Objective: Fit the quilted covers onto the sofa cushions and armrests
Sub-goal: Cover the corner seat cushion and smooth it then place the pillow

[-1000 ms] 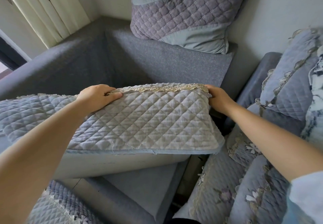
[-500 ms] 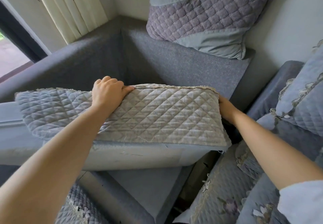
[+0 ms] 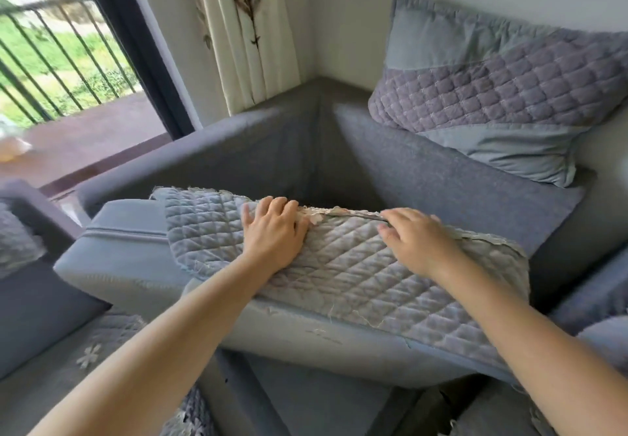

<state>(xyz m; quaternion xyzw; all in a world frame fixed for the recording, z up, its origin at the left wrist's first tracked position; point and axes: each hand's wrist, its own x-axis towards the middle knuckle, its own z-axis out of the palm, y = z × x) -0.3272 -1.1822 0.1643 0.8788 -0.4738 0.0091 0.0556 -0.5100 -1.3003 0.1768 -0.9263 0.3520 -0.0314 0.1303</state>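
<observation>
A grey quilted cover (image 3: 356, 276) with a lace-trimmed far edge lies over the top of a pale blue seat cushion (image 3: 129, 259), which is lifted and tilted across the sofa corner. The cushion's left end is bare. My left hand (image 3: 275, 231) lies on the cover near its middle, its fingers curled over the lace edge. My right hand (image 3: 419, 240) rests flat on the cover just to the right, fingers spread toward the same edge. The cover's right end hangs down over the cushion's corner.
The dark grey sofa backrest (image 3: 441, 177) and armrest (image 3: 221, 150) meet in a corner behind the cushion. A quilted pillow (image 3: 492, 95) leans on the wall above. More flowered quilted covers (image 3: 112, 337) lie at lower left. A curtain (image 3: 244, 27) and glass door stand at left.
My right hand came off the cover's right end and now lies on top near my left hand. The view has swung left and up, and the cushion sits lower in it.
</observation>
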